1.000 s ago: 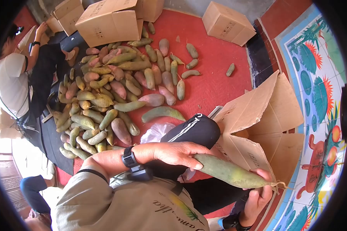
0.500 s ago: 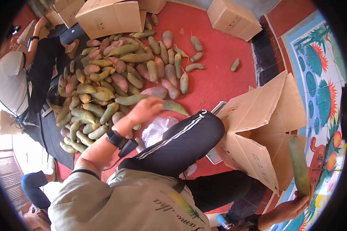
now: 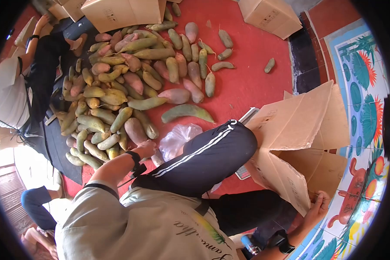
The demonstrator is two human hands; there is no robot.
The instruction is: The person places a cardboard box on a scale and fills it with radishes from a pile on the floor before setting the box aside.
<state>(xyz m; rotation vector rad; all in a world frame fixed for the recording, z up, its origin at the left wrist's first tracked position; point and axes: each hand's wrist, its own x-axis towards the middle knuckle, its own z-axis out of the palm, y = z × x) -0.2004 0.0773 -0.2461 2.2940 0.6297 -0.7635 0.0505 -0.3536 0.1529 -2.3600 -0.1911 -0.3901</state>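
Observation:
My left hand (image 3: 146, 149) is low at the near edge of a heap of radishes (image 3: 112, 96), fingers curled around the end of a pale radish (image 3: 157, 157) beside my knee. A larger pinkish radish (image 3: 135, 131) lies just beyond the knuckles. At the near edge of an open cardboard box (image 3: 286, 171), my right hand (image 3: 320, 203) has its fingers bent; I cannot tell what they hold. A long green radish (image 3: 187, 112) lies by itself on the red floor in front of my knee.
A crumpled clear plastic bag (image 3: 177, 138) sits by my knee. Part of a scale (image 3: 243, 172) shows under the open box. More cartons (image 3: 121, 16) and another carton (image 3: 271, 16) stand at the back. A co-worker (image 3: 13, 82) sits at the left; painted tiles (image 3: 359, 108) line the right.
The long green radish in my right hand is out of sight, and that hand has moved inward to the box's edge. My left hand has drawn back toward me and lower.

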